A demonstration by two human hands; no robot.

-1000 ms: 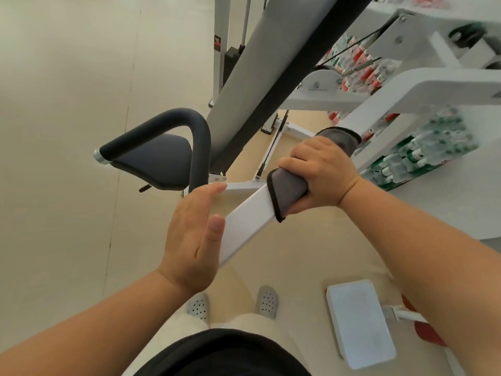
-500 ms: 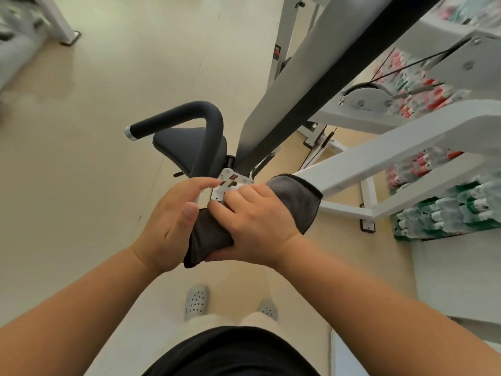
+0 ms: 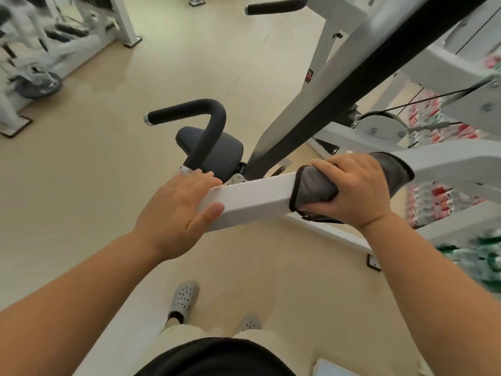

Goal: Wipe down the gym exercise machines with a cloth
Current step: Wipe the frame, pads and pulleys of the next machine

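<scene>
A white square bar of the gym machine runs across the middle of the view. A grey cloth with a dark hem is wrapped round the bar on the right. My right hand grips the cloth and the bar through it, fingers over the top and thumb underneath. My left hand holds the bar's near end, fingers laid straight over the top and the thumb against the front face. A black padded handle curves up just behind my left hand, above a dark seat pad.
A slanted grey and black beam rises to the upper right. White frame arms and a cable pulley stand at right, with stacked bottles behind them. Another machine with a weight plate stands at the far left. Beige floor lies between.
My right hand has slid the cloth to the right along the bar, away from my left hand, baring the white bar between them. The view has tilted up.
</scene>
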